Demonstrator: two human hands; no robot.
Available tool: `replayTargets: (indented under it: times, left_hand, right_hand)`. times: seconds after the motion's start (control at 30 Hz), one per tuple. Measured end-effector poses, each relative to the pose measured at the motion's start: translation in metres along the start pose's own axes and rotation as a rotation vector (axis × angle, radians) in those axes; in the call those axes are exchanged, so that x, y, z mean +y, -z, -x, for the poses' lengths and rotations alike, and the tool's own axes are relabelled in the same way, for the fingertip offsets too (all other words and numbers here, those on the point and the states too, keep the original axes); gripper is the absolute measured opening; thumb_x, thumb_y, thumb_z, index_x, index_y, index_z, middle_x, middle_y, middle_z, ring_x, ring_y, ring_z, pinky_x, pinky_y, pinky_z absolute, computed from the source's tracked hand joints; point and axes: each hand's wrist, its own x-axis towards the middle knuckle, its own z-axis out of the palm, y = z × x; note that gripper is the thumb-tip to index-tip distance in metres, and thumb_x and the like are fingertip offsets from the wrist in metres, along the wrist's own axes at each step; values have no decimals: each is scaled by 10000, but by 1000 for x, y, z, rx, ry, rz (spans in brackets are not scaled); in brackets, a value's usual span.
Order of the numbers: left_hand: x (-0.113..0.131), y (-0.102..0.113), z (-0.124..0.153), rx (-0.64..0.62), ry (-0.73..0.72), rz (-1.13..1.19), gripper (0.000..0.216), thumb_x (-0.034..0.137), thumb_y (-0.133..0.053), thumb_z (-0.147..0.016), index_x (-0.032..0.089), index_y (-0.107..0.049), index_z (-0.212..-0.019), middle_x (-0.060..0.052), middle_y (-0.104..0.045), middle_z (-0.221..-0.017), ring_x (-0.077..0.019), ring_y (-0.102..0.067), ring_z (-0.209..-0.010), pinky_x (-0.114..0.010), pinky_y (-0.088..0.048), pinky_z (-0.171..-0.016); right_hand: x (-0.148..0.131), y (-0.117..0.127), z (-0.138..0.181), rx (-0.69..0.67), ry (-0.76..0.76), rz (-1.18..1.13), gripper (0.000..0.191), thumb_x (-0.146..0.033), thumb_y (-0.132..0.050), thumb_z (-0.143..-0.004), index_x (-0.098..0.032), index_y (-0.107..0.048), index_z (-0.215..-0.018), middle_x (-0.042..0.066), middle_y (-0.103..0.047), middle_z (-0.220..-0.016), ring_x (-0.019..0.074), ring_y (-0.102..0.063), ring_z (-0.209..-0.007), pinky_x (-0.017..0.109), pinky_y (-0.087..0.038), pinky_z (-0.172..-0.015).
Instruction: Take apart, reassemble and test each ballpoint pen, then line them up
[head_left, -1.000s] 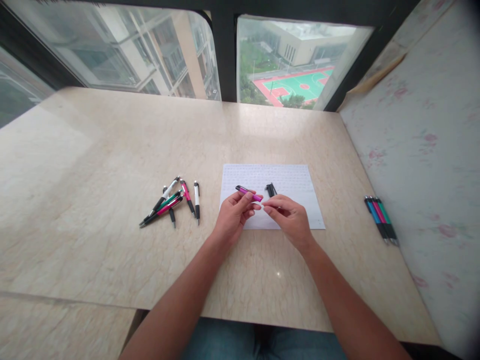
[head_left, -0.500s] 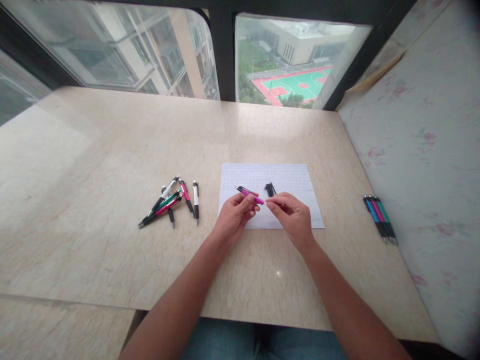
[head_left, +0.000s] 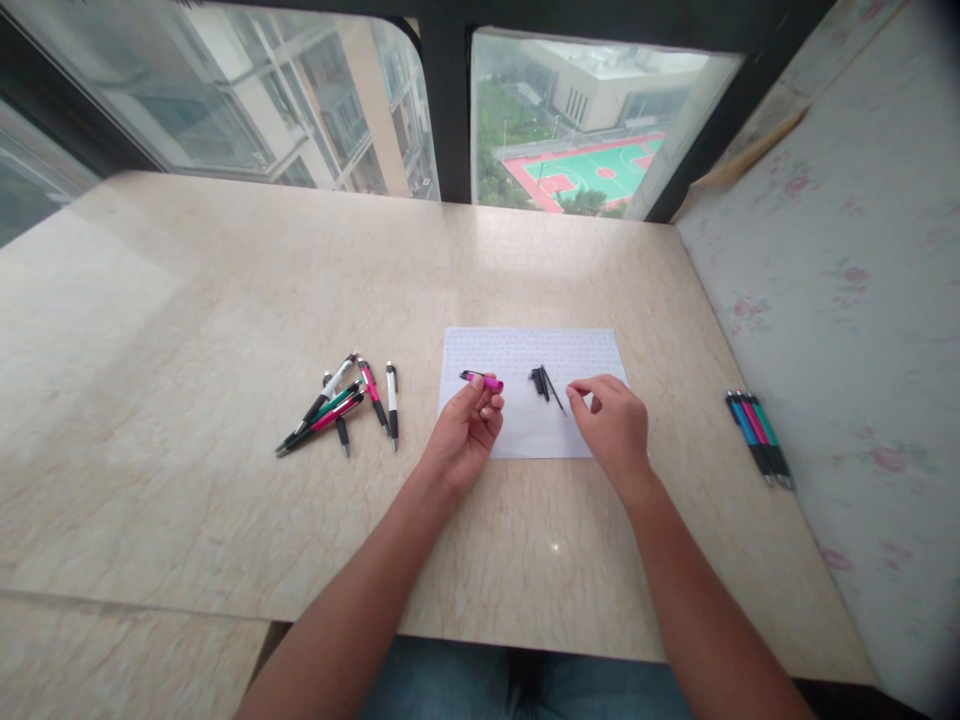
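Note:
My left hand (head_left: 466, 435) pinches a pink pen barrel (head_left: 482, 380) with a black end, held above the left part of a white written sheet (head_left: 525, 345). My right hand (head_left: 613, 425) rests on the sheet's right part, fingers curled, its fingertips at the end of a thin dark refill (head_left: 556, 392) that lies on the paper. Small black pen parts (head_left: 538, 380) lie beside the refill in the middle of the sheet.
A loose pile of several pens (head_left: 341, 402), pink, green, white and black, lies left of the sheet on the marble table (head_left: 225, 300). Three pens (head_left: 757, 435) lie side by side near the right edge, by a flowered wall. Windows run along the far side.
My hands have drawn apart. The right hand moved to the right with the thin refill out of the pink barrel; the refill now lies on the paper. The left hand shifted slightly left.

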Motion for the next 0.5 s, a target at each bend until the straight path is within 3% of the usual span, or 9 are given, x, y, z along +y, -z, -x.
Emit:
replayTargets:
  times: [0.17,0.5]
  left_hand:
    - [5,-1,0,29,-7,63,130,178,-585,-942,98,-652,-866,-30,-657,-796,-37,-625,-623,-71,-489,-508]
    - [14,-4,2,10,-23,119,185,201,-522,-979,104,-642,-878,-17,-644,-763,-24,-603,-592,-65,-475,-501]
  right_hand:
    - [-4,-2,6,-153,-46,227,160,-366,-643,-852,-214,-673,-813,40,-679,-882,174,-595,-733,282,-325,-564]
    - [-12,2,7,-288,-71,384,175,-287,-528,-944,-194,-628,-835,54,-666,-923,182,-594,-782,295,-256,-551]
